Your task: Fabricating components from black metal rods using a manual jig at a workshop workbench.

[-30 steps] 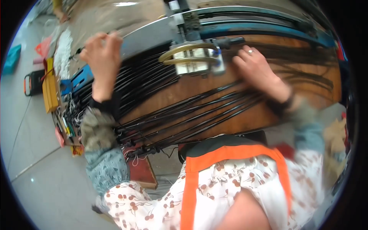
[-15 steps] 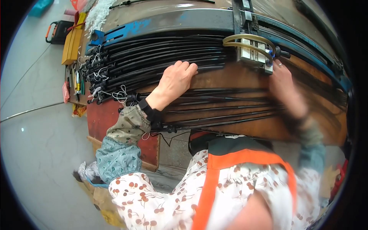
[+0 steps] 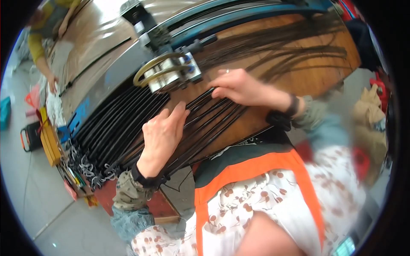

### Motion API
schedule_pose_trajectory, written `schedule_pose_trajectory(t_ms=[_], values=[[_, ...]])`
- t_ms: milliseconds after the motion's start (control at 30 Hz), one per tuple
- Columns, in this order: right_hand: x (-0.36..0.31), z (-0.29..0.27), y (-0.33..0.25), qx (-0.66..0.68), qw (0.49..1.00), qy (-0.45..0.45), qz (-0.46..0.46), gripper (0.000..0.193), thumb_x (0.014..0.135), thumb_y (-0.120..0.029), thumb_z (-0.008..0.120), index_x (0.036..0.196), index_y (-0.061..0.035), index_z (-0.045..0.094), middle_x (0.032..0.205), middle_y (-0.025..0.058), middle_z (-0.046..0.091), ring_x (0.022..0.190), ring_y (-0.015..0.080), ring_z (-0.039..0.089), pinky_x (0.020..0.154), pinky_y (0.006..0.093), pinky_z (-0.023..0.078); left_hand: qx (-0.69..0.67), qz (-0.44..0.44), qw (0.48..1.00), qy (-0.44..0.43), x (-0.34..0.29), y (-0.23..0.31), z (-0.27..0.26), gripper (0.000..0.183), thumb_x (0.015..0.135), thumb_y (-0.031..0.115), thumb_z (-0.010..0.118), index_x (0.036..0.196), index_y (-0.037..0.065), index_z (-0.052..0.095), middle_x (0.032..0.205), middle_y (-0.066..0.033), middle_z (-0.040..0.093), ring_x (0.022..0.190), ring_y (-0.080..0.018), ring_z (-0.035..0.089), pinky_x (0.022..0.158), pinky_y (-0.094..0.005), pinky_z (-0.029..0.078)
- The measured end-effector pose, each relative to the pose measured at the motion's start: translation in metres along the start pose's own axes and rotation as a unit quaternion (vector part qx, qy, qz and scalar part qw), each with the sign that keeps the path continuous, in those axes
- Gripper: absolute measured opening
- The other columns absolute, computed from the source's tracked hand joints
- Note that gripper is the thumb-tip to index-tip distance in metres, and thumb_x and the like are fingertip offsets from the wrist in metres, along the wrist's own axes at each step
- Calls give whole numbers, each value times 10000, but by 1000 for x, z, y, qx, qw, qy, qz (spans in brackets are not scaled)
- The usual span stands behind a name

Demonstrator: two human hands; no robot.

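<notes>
My left hand is over the row of slim black rods, palm down. Its fingers are bent and drawn together around a black rod, though their undersides are hidden. To its right, my right hand pinches a black rod between thumb and fingers, just below the clamp head. That clamp head is a silvery metal block with yellowish hoses, mounted on a blue rail. White cord loops hang at the rods' lower left ends. More rods pass beneath both hands, slanting across the brown wooden bench.
Thin dark rod tips fan out over the bench at right. A co-worker's arm in a yellow sleeve reaches to the far table at upper left. A yellow box and a black case are at the left.
The view has turned, tilting the bench and rods. My right hand has moved from beside the clamp head down to the rods, closer to my left hand. A co-worker's arm has come into view.
</notes>
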State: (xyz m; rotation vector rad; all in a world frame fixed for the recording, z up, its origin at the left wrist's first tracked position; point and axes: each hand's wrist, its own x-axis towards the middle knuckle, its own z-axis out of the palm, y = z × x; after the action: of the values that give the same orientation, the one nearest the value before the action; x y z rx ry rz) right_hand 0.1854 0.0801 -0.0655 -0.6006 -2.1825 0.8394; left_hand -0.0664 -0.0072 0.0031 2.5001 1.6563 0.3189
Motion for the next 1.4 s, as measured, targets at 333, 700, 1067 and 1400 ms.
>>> schedule_pose_trajectory(t_ms=[333,700,1067,1400], values=[[7,-39,-7,-192,952,91,-222,389,840,-151,710,1195,-17,626,1005,90,663,874,268,633,724,364,556,94,40,991,-89,47,54,-50,170,943,136,596,1096,60,586,846,-153,594,741,-334,622,600,-424,505],[-45,-213,101,-271,934,222,70,437,899,-316,679,1301,-171,593,937,113,703,778,301,688,705,386,570,159,226,960,47,179,52,-89,540,884,7,624,1407,103,529,792,-110,510,720,-280,575,619,-411,473],[-11,-172,78,-340,901,255,87,536,886,-334,706,1346,-107,552,775,94,653,613,262,630,588,373,545,144,186,972,-26,202,32,-61,214,886,-17,567,1095,29,568,826,-152,565,820,-348,611,660,-448,495],[-14,-139,52,-56,960,272,46,296,893,-245,736,1128,-67,713,859,18,642,869,141,600,747,277,501,184,122,974,45,145,-18,-107,386,934,42,596,1308,134,605,882,-146,597,733,-364,590,641,-446,449]])
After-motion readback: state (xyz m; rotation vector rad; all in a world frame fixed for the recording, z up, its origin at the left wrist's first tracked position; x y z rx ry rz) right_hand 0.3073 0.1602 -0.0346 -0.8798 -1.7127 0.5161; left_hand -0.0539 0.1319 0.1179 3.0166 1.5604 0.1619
